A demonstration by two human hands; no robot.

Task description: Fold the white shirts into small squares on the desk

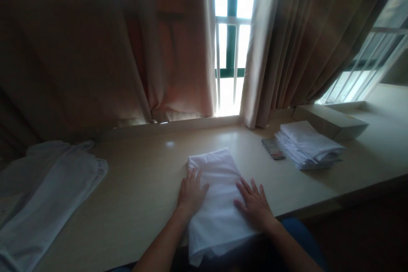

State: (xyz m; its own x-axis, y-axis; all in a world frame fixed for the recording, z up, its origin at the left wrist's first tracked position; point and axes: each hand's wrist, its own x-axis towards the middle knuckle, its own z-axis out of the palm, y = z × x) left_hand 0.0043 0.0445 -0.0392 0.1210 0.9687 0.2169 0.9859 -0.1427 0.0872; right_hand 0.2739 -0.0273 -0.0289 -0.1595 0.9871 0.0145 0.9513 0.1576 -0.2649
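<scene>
A white cloth garment (216, 195), folded into a long rectangle, lies in front of me, its near end hanging over the table's front edge. My left hand (191, 193) rests on its left side with the fingers stretched out. On the right side, my right hand (255, 204) lies with fingers spread, partly on the fabric and partly past its edge. Neither hand grips the cloth. What kind of garment it is I cannot tell.
A stack of folded white cloths (309, 146) sits at the right, a blurred-out card-like item (273, 148) beside it. Behind stands a pale box (334, 121). Loose white garments (60, 191) lie at the left of the table (137, 165). Curtains (277, 42) hang behind.
</scene>
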